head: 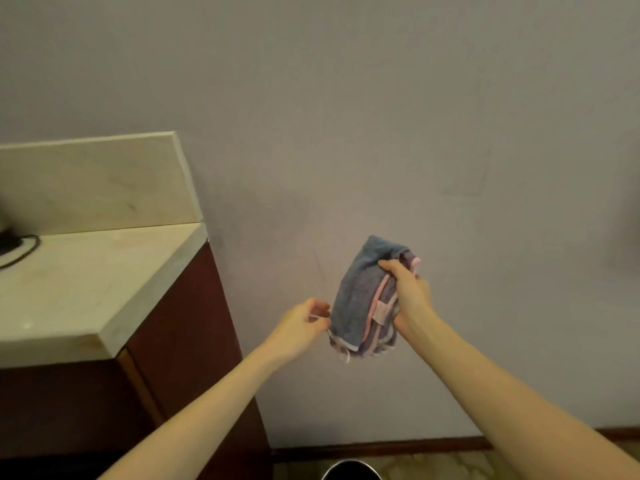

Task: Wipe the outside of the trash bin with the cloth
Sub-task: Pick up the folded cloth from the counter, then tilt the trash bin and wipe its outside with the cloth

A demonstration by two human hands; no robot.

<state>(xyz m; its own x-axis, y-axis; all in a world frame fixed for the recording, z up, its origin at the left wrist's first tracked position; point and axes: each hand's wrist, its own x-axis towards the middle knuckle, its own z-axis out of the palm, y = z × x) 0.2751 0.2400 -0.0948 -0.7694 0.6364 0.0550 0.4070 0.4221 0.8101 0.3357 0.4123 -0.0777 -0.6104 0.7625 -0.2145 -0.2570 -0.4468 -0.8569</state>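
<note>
A folded blue-grey cloth [360, 296] with pink and white edging hangs in the air in front of the wall. My right hand [408, 292] grips it along its right side. My left hand [304, 323] pinches the cloth's lower left corner with thumb and fingertips. Only the round dark rim of the trash bin [351, 472] shows, at the bottom edge of the view on the floor, directly below the cloth. The rest of the bin is out of frame.
A cream stone countertop [86, 292] on a dark wooden cabinet [194, 375] stands at the left, with a black cable [20, 251] on it. A plain wall [381, 116] fills the background, with a dark skirting board [381, 448] at floor level.
</note>
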